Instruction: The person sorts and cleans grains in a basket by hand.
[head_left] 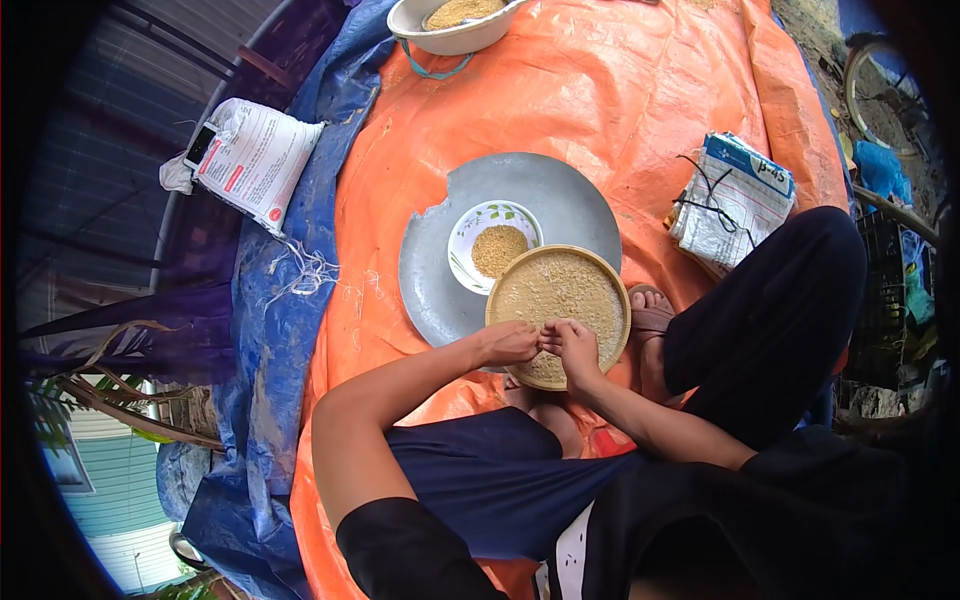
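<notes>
The left arm is bending sharply at the elbow, bringing the left hand (512, 342) in over the woven tray (626, 318) with its grip curling closed, palm side hidden. The right forearm (668, 424) is slanting up from the lower right, and the right hand (573, 348) is meeting the left near the fingertips. Its fingers are bending side by side; whether its thumb is closing on them, or either grip is pinching a grain, I cannot tell.

The round, tan woven tray is lying under both hands, carrying scattered pale grain (560, 285) and overlapping the dull, ragged-edged metal tray (585, 205). Beside it, a white bowl (463, 262) with green leaf patterns is holding a golden grain heap (497, 250). Creased orange plastic sheeting (400, 150) is spreading beneath.
</notes>
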